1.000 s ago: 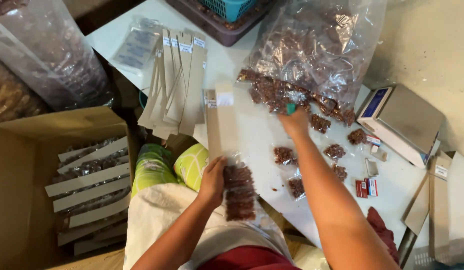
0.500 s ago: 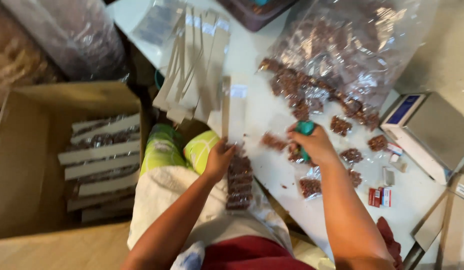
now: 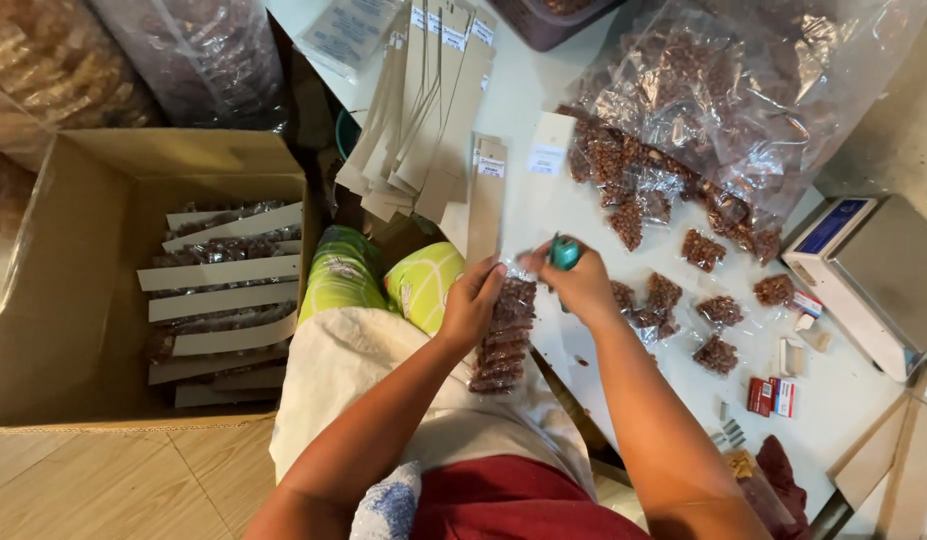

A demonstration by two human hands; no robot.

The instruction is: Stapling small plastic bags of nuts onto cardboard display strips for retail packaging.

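At table edge [image 3: 544,340], left hand [image 3: 471,303] is pinching the snack-packet strip [image 3: 504,335]; right hand [image 3: 582,285] is gripping a green stapler [image 3: 564,252] closed-fisted.

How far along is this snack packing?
Done: finished card-backed strips lie stacked in the cardboard box. In hand: the left hand holds a strip of snack packets while the right hand grips a green stapler. Left: loose packets, blank cards, a big bag.
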